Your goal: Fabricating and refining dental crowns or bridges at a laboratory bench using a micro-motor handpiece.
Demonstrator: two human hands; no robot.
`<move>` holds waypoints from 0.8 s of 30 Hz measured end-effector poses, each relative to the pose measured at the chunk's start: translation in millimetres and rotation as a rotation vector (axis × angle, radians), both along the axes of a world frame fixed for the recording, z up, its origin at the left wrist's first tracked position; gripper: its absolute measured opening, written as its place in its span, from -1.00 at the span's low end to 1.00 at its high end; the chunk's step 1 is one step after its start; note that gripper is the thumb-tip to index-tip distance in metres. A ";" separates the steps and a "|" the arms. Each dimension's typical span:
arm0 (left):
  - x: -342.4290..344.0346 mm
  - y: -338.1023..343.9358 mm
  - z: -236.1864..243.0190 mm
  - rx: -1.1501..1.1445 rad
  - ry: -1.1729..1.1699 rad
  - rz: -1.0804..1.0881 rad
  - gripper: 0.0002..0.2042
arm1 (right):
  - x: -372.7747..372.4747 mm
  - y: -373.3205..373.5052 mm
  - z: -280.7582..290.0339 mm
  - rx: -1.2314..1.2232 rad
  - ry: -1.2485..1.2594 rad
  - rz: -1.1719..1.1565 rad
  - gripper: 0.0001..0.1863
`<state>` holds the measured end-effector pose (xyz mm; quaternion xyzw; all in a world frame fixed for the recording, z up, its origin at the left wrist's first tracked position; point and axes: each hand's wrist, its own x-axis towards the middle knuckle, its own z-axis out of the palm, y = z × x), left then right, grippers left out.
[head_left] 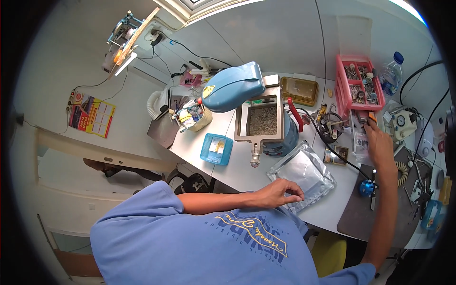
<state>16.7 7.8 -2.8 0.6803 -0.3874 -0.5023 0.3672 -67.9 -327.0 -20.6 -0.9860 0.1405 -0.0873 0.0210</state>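
My left hand (pixel 278 194) hovers over the near edge of a clear-and-silver plastic pouch (pixel 304 175). Its fingers are curled in towards the thumb, and nothing shows in them. On the right, my right hand (pixel 380 142) reaches into the pulled-out clear drawer (pixel 359 135) below a pink organizer (pixel 359 85). Its fingertips are bent together beside a small orange piece (pixel 373 117); what they grip is mostly hidden. Small burs and polishing bits fill the organizer's top compartments. Small bagged items lie in the drawer.
A blue machine (pixel 232 88) with a metal frame (pixel 259 138) and a red lever (pixel 295 115) stands mid-bench. Left of it is a blue basket (pixel 209 159). A water bottle (pixel 392 76), a gauge box (pixel 403 122) and a dark mat (pixel 375 213) lie right. Black cables cross there.
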 end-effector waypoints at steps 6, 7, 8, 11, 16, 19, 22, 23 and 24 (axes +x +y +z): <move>2.6 -6.1 -4.7 -0.025 0.025 -0.015 -0.80 | -0.3 2.1 3.5 0.054 0.136 -0.069 -0.57; 4.3 -5.8 -4.4 -0.015 0.033 -0.015 -0.79 | 9.9 9.0 9.5 0.031 0.100 -0.061 -0.56; 5.3 -6.2 -4.2 -0.016 0.037 -0.022 -0.79 | 14.8 10.9 12.8 0.010 0.063 -0.066 -0.54; 7.3 -7.0 -2.9 -0.013 0.063 -0.016 -0.79 | 32.0 -3.6 -13.1 0.002 0.108 -0.038 -0.46; 8.8 -5.9 -2.4 0.013 0.031 -0.032 -0.79 | 43.6 -13.3 -32.3 -0.060 0.050 -0.090 -0.49; 7.9 -2.7 0.9 0.020 -0.004 -0.039 -0.82 | 35.1 -13.4 -19.7 0.004 0.042 -0.055 -0.49; 6.7 0.6 -0.4 0.037 -0.002 -0.043 -0.82 | 25.2 -11.0 -17.3 0.051 0.005 -0.062 -0.54; 5.5 0.4 0.3 0.041 -0.003 -0.052 -0.82 | 21.5 -10.1 -16.9 0.070 -0.002 -0.068 -0.55; 3.9 -0.2 1.4 0.040 0.001 -0.060 -0.82 | 17.8 -8.5 -16.7 0.097 -0.013 -0.076 -0.58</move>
